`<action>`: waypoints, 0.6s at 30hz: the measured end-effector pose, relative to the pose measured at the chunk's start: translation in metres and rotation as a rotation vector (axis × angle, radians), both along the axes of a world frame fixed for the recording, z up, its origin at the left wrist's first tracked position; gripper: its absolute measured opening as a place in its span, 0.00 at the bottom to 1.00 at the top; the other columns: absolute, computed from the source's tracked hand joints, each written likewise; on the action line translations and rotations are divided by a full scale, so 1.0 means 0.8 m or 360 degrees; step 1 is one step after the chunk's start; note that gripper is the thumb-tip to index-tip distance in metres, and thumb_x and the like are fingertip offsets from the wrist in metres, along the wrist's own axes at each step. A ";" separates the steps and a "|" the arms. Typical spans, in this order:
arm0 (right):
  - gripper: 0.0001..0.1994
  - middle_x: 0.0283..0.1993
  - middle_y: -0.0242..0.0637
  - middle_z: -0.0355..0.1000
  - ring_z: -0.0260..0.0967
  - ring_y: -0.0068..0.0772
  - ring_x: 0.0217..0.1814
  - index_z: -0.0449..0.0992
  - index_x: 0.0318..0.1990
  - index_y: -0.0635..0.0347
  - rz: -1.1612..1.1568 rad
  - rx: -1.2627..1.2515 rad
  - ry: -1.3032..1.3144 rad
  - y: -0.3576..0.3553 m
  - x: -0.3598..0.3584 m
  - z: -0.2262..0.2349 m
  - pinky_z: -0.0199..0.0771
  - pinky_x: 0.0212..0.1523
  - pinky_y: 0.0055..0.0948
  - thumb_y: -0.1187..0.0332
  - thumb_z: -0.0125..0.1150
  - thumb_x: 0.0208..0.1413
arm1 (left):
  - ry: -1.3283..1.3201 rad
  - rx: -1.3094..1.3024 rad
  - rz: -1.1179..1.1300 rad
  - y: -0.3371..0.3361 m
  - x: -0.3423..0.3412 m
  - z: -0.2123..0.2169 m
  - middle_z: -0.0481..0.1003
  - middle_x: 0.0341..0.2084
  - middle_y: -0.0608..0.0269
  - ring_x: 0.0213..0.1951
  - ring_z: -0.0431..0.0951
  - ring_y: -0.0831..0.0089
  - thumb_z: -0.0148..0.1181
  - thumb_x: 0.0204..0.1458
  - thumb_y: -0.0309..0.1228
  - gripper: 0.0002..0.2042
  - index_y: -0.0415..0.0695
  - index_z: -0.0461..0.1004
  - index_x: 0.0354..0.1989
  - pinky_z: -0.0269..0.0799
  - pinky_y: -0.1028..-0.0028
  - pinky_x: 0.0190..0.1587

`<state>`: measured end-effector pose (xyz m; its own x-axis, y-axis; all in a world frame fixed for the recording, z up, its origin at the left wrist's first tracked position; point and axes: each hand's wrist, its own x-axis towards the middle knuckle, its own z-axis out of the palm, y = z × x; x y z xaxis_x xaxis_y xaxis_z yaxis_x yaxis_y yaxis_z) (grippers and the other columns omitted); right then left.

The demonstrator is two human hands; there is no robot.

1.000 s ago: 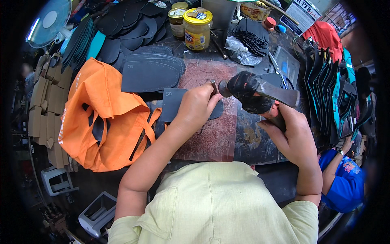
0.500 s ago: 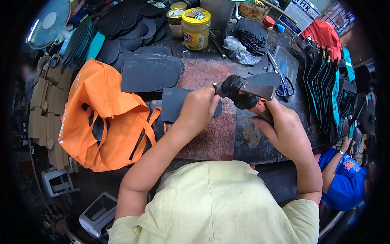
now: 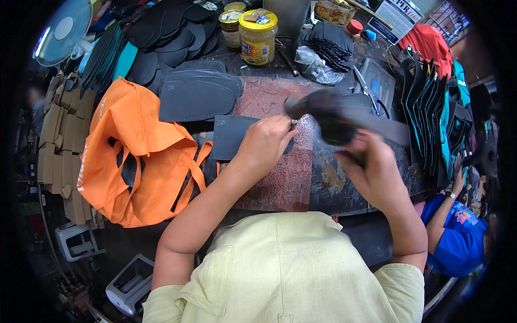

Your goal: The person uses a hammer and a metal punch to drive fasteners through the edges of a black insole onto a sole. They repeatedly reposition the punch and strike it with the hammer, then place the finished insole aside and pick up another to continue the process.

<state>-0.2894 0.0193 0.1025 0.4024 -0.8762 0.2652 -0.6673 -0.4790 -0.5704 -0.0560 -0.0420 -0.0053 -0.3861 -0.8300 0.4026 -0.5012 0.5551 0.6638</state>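
Note:
My left hand [image 3: 264, 141] is closed round a slim metal punch [image 3: 294, 124], whose top end juts out past my fingers. It stands over a dark, rounded sole-shaped piece [image 3: 228, 135] lying partly on a reddish-brown mat [image 3: 277, 188]. The punch's lower end is hidden by my hand. Gripped in my right hand [image 3: 376, 171] is a hammer [image 3: 336, 116], smeared by motion, with dark wrapping on it. The hammer is close to the punch's top; whether they touch I cannot tell.
A stack of dark sole pieces [image 3: 199, 97] lies beyond my left hand. An orange cloth bag [image 3: 129, 177] sits at left. Jars [image 3: 258, 40], scissors [image 3: 371, 91] and hanging strips [image 3: 425, 118] surround the bench. At right, a person in a blue shirt [image 3: 458, 234] is nearby.
The hammer has swung and turned, its metal head now reaching farther right and blurred. My right hand has shifted slightly right; my left hand stays almost in place with the punch.

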 end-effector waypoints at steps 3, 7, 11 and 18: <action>0.24 0.41 0.53 0.78 0.79 0.59 0.45 0.69 0.58 0.68 -0.0094 0.0286 0.0278 -0.001 -0.005 0.009 0.77 0.45 0.40 0.73 0.71 0.57 | 0.0069 -0.0009 -0.0041 0.002 0.000 0.000 0.80 0.33 0.41 0.37 0.81 0.40 0.65 0.58 0.25 0.07 0.34 0.76 0.41 0.77 0.52 0.40; 0.25 0.42 0.54 0.78 0.78 0.62 0.45 0.69 0.58 0.69 -0.0087 0.0166 0.0178 0.005 -0.006 0.028 0.76 0.45 0.40 0.72 0.72 0.56 | -0.0042 0.0256 0.0060 -0.001 0.004 0.002 0.79 0.31 0.40 0.37 0.81 0.42 0.66 0.58 0.28 0.08 0.34 0.78 0.40 0.76 0.54 0.39; 0.24 0.43 0.44 0.79 0.79 0.34 0.43 0.69 0.60 0.68 -0.0055 0.0113 -0.0027 0.011 -0.006 0.042 0.77 0.48 0.29 0.77 0.70 0.58 | -0.0079 0.0181 0.0027 -0.005 0.007 0.003 0.79 0.31 0.40 0.34 0.80 0.42 0.66 0.60 0.32 0.11 0.33 0.78 0.37 0.75 0.53 0.38; 0.22 0.41 0.49 0.80 0.81 0.51 0.42 0.68 0.56 0.64 0.0056 -0.0219 -0.0357 0.006 0.003 0.009 0.79 0.43 0.40 0.73 0.72 0.58 | -0.0075 0.0075 -0.0049 0.002 0.002 0.002 0.79 0.33 0.39 0.37 0.81 0.42 0.65 0.60 0.30 0.11 0.32 0.75 0.40 0.77 0.53 0.41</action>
